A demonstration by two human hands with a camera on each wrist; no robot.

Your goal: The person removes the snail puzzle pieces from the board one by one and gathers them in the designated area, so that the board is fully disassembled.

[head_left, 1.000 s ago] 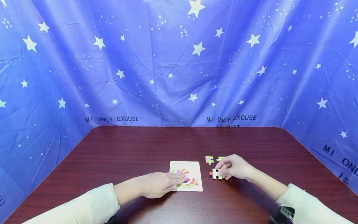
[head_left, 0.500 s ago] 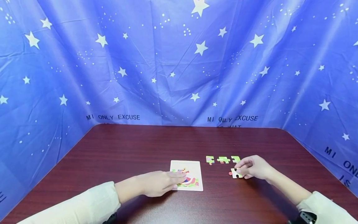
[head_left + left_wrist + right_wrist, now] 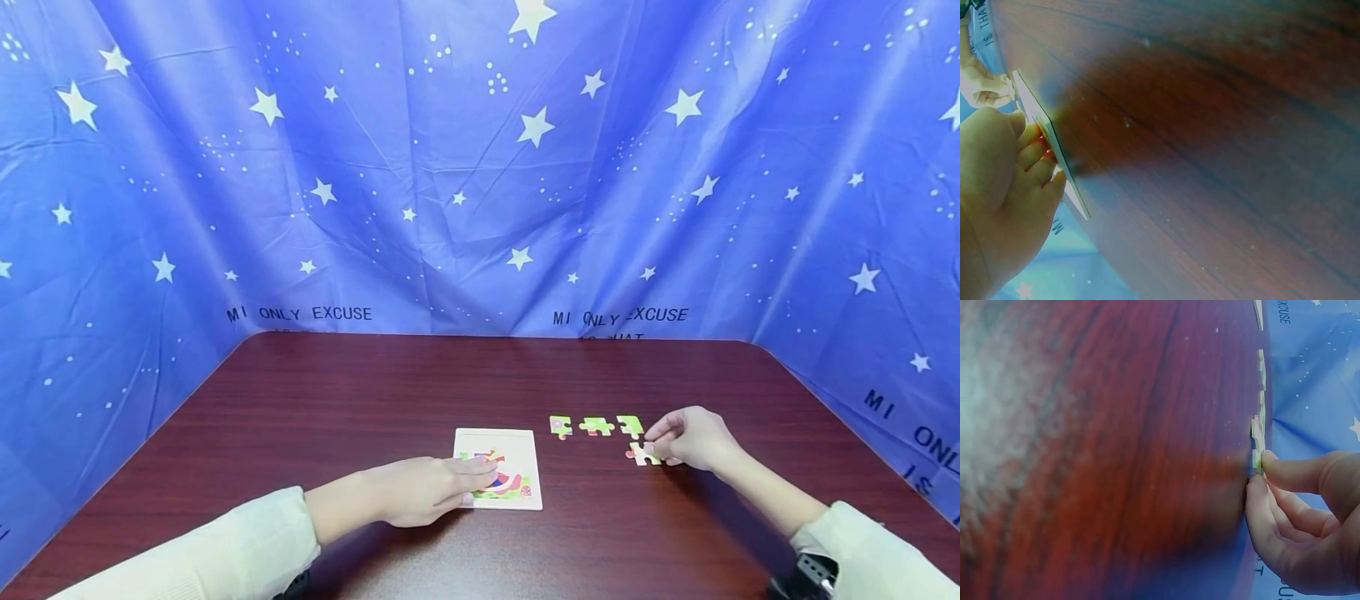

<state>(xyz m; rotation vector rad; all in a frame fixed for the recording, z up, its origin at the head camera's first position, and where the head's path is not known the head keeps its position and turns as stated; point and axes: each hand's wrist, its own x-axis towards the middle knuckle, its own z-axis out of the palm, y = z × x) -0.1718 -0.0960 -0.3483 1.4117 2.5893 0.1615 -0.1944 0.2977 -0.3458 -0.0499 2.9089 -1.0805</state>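
My left hand (image 3: 427,492) rests with its fingers straight across the left part of a pale puzzle board (image 3: 517,442). Part of a colourful picture shows on the board beside the fingertips, and the hand covers the rest. In the left wrist view the fingers (image 3: 1038,156) lie over the board's edge. To the right, my right hand (image 3: 693,439) pinches a puzzle piece (image 3: 642,454) with a red knob, low over the table. The right wrist view shows thumb and fingers gripping that puzzle piece (image 3: 1257,450) edge-on. Just beyond it lies a green corner piece (image 3: 630,425).
Two more green puzzle pieces lie in a row with the corner piece: a middle piece (image 3: 597,427) and a left one (image 3: 560,426). The dark red wooden table (image 3: 337,400) ends at a blue star-patterned curtain (image 3: 450,167) behind and at both sides.
My right hand has carried the pinched puzzle piece to the right and slightly away from me, uncovering the pieces in the row. The left hand has stayed on the board.
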